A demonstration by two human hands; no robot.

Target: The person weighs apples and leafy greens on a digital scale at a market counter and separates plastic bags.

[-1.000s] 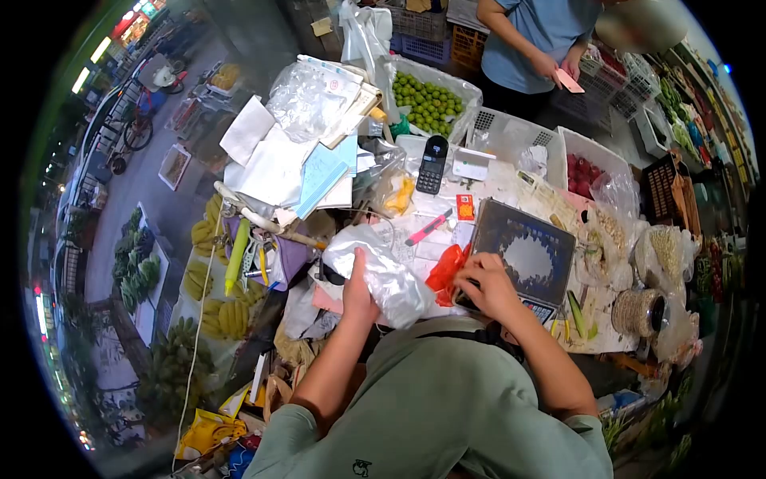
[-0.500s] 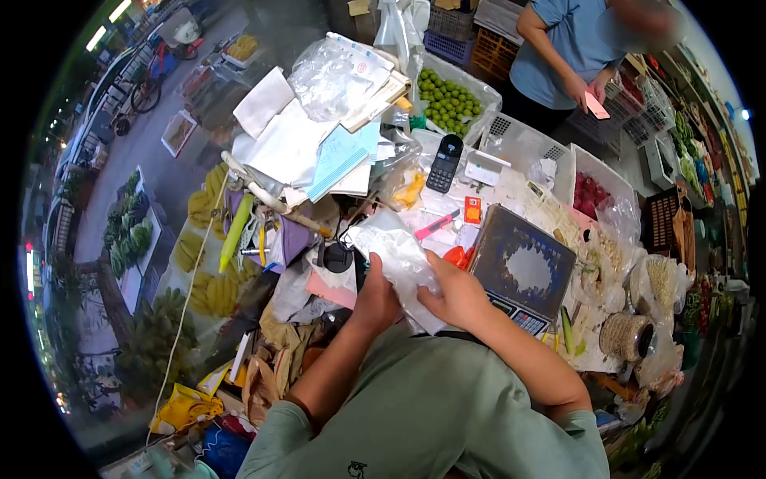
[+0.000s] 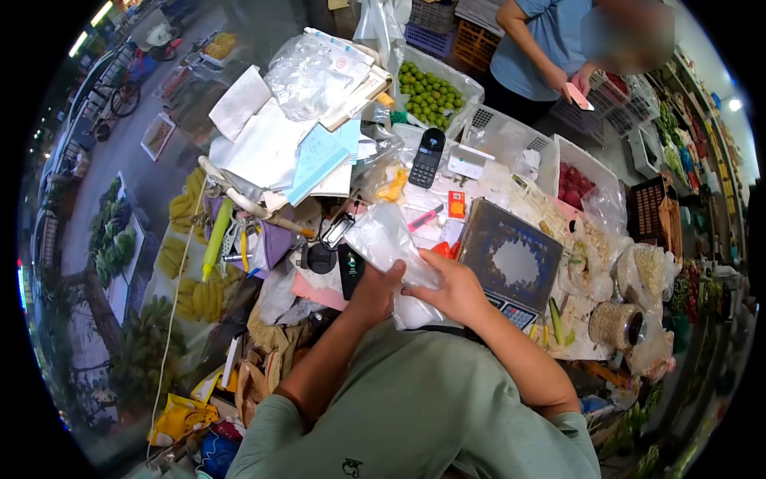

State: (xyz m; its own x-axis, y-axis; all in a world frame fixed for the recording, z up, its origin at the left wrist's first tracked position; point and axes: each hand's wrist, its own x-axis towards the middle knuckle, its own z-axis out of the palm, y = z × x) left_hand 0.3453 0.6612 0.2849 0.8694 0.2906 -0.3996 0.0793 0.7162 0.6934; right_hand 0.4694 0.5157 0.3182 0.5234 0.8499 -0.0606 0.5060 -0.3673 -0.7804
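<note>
A plastic bag is held at the near side, left of the scale. It is gripped by the left hand and the right hand, both partly closed, thumbs on top.

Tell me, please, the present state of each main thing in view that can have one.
Plastic bag: crumpled, held, contents unclear
Left hand: closed on the bag
Right hand: closed on the bag
Scale: unloaded
Pink cutter: lying down, blade unclear
Handset: face up
Green fruit: loose, piled
Papers: heaped unevenly
</note>
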